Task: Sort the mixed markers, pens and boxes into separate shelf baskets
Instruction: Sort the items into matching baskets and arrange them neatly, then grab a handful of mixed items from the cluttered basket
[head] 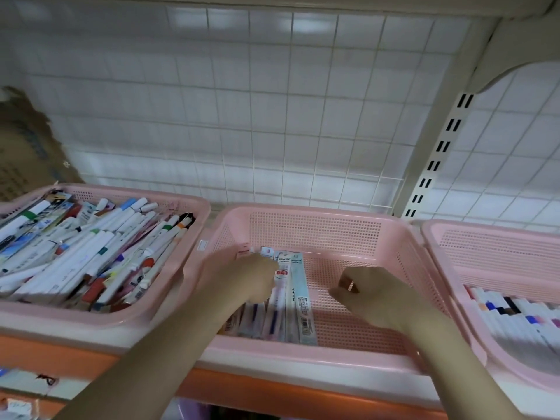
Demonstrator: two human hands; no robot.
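Both hands are inside the middle basket [315, 234], the pink one between the crowded left basket [188, 213] and the right basket [485, 247]. A row of packaged pens [288, 298] lies flat on the left half of the middle basket's floor, side by side, their long axes running near to far and leaning slightly left at the far end.

The left hand [242, 277] rests on top of the left part of this row, knuckles up, its fingers bent down over the packets. It covers the fingertips, so whether it pinches one packet or only presses on them cannot be told. The right hand [372, 292] sits on the bare mesh to the right of the row, apart from the nearest packet; its fingers are loosely curled and point left toward the pens, and nothing shows between them.

The relation that matters is this: the packets lie to the left of the right hand and directly under the left hand, so the left hand is the nearer one. Any squaring of the row would likely mean pushing across the long axis, from the right edge leftward.

The left basket holds a mixed heap of markers, pens and small boxes [85, 256], still unsorted. The right basket shows a tidy row of markers [515, 319].
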